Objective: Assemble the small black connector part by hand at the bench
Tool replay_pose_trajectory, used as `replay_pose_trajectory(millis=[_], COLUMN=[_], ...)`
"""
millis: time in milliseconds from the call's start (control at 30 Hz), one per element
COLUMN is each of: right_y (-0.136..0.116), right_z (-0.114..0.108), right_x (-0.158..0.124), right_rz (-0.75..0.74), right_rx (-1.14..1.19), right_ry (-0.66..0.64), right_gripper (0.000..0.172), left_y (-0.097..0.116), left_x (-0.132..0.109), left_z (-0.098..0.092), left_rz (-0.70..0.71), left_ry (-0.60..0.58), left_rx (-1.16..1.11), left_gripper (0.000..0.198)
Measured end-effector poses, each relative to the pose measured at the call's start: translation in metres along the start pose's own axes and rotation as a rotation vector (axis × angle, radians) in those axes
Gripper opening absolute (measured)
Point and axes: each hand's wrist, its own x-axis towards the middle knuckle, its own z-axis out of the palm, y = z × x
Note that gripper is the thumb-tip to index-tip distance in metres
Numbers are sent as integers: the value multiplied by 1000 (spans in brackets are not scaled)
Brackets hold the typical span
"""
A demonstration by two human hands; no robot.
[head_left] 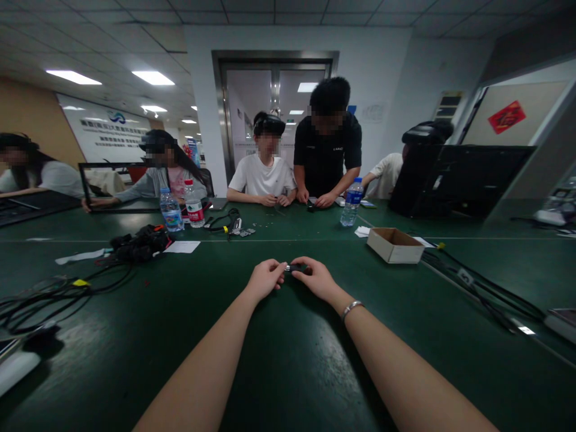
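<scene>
Between my two hands, just above the green table (pixel 297 360), is a small black stick with a silver end (pixel 293 267); its exact kind is too small to tell. My right hand (pixel 315 277) pinches the black part between thumb and fingers. At the silver end, my left hand (pixel 266 279) is closed with its thumb and fingertips against the piece. The fingers cover part of it. A silver bracelet (pixel 351 309) sits on my right wrist.
An open cardboard box (pixel 395 246) stands right of my hands. Water bottles (pixel 171 210) and black cables (pixel 486 288) are on the table, with a tangled black bundle (pixel 143 242) at left. Across the table, a person in white (pixel 263 177) sits beside a person in black (pixel 327 144).
</scene>
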Motion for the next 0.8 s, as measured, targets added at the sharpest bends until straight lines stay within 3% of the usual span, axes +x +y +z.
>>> replay_pose_trajectory(millis=[467, 800], right_y=[-3, 0], right_z=[1, 0], right_x=[0, 1], right_rz=[43, 36], right_rx=[16, 31], right_ry=[19, 12], right_gripper=[27, 28], left_y=[-13, -4], left_x=[9, 3], left_z=[2, 1], left_rz=[38, 41], left_ry=[-6, 25], left_rx=[43, -24], left_gripper=[44, 34])
